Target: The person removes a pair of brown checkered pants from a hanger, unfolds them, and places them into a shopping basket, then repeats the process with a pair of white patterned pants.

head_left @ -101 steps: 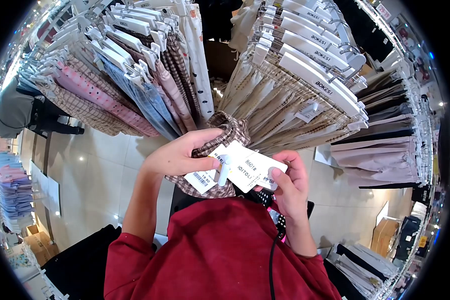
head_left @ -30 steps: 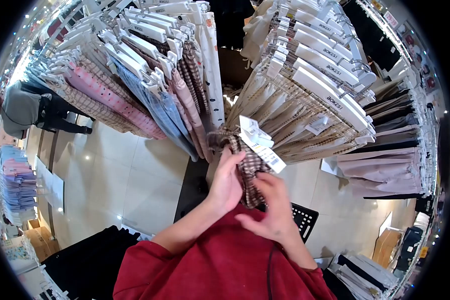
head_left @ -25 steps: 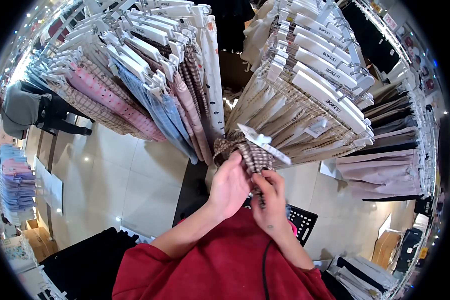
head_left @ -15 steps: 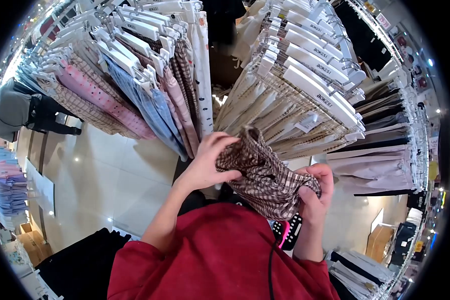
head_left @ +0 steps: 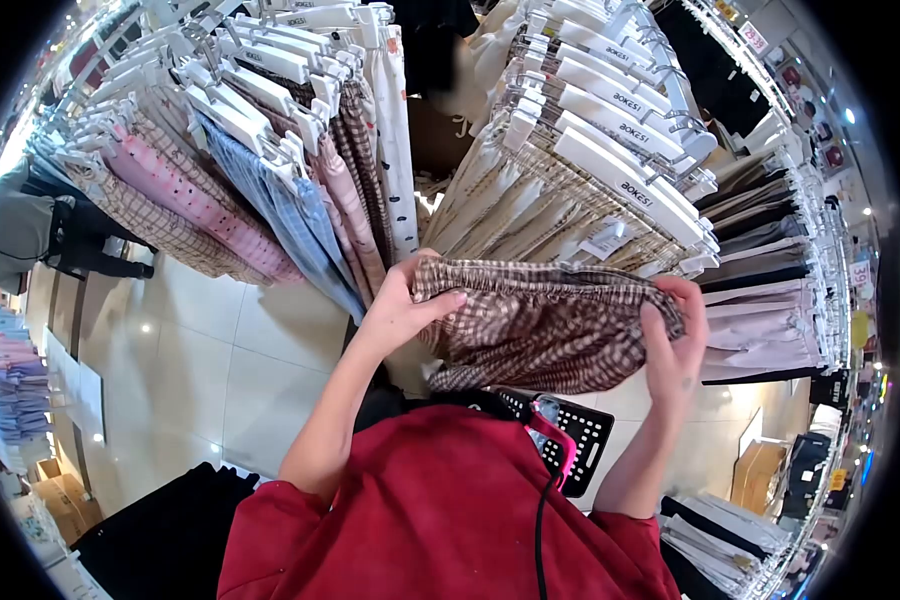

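One checked garment (head_left: pixel 545 340), spread wide by the waistband (head_left: pixel 540 272)
Garment position: in front of the red shirt (head_left: pixel 430 510), waistband uppermost. Left hand (head_left: pixel 405 308): clamped on the waistband's left end. Right hand (head_left: pixel 676 335): clamped on its right end, well apart from the left. Beige clothes (head_left: pixel 540 215) hang just beyond on white hangers (head_left: pixel 615 180); a black perforated panel (head_left: pixel 592 440) shows below the garment.

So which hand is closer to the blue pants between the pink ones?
Left. The left hand is right of the blue pants; the right hand is farther off, at the far end of the checked garment.
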`<state>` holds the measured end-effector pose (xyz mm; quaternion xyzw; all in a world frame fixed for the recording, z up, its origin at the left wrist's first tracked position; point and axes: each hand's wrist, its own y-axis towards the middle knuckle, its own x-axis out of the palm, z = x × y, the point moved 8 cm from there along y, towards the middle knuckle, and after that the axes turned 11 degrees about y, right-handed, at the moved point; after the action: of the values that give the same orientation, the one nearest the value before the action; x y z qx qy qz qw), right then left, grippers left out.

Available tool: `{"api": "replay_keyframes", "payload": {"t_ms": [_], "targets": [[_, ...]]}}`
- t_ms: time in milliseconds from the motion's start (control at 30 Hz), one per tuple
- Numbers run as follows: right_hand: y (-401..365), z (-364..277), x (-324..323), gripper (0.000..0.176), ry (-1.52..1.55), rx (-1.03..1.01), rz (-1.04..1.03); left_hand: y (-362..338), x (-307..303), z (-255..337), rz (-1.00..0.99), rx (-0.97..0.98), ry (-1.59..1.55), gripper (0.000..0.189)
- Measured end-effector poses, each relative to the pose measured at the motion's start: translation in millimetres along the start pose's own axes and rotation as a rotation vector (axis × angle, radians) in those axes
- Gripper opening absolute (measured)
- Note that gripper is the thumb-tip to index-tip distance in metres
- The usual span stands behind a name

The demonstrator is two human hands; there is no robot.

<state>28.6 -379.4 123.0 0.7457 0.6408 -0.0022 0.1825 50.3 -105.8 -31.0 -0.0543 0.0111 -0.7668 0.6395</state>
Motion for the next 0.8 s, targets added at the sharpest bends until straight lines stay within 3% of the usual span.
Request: {"api": "replay_keyframes", "payload": {"t_ms": [33, 100, 167, 233, 300, 333, 367, 433, 467, 567, 600, 633, 700, 767, 800], "targets": [[0, 5, 2, 0.020, -0.155, -0.081, 0.010, -3, 1, 3, 0.059, -0.008, -0.068, 0.040], [-5, 11, 17, 0.019, -0.152, -0.107, 0.084, -10, 15, 12, 0.181, -0.022, -0.200, 0.033], [-12, 15, 37, 0.023, -0.013, -0.041, 0.077, -17, 45, 37, 0.097, 0.032, -0.263, 0.044], [-23, 16, 66, 0.028, 0.030, -0.079, -0.001, -23, 76, 44, -0.038, 0.009, -0.366, 0.042], [-45, 38, 97, 0.037, 0.255, 0.031, -0.104, -33, 101, 57, -0.131, 0.020, -0.168, 0.045], [-51, 34, 104, 0.048, 0.371, 0.025, -0.080, -37, 100, 65, -0.084, 0.229, 0.019, 0.053], [-56, 48, 107, 0.054, 0.595, 0.152, -0.068, -39, 100, 73, -0.089, 0.369, 0.256, 0.065], [-52, 43, 109, 0.057, 0.964, 0.316, -0.125, -49, 99, 91, -0.155, 0.475, 0.560, 0.068], [-53, 50, 106, 0.058, 0.884, 0.422, -0.148, -54, 95, 105, -0.094, 0.506, 0.605, 0.053], [-51, 52, 104, 0.046, 0.818, 0.393, -0.162, -43, 75, 99, -0.107, 0.483, 0.749, 0.053], [-51, 51, 100, 0.037, 0.874, 0.435, -0.083, -37, 55, 93, 0.042, 0.498, 0.537, 0.043], [-51, 55, 94, 0.033, 0.878, 0.436, -0.037, -28, 35, 66, 0.092, 0.245, 0.236, 0.038], [-46, 41, 89, 0.032, 0.923, 0.409, -0.063, -11, -3, 57, 0.291, 0.366, 0.233, 0.038], [-44, 29, 79, 0.043, 0.885, 0.415, -0.029, 4, -1, 27, 0.180, 0.323, 0.205, 0.037], [-40, 23, 72, 0.043, 0.877, 0.375, -0.045, 10, 18, -8, -0.073, 0.079, -0.184, 0.042]]}}
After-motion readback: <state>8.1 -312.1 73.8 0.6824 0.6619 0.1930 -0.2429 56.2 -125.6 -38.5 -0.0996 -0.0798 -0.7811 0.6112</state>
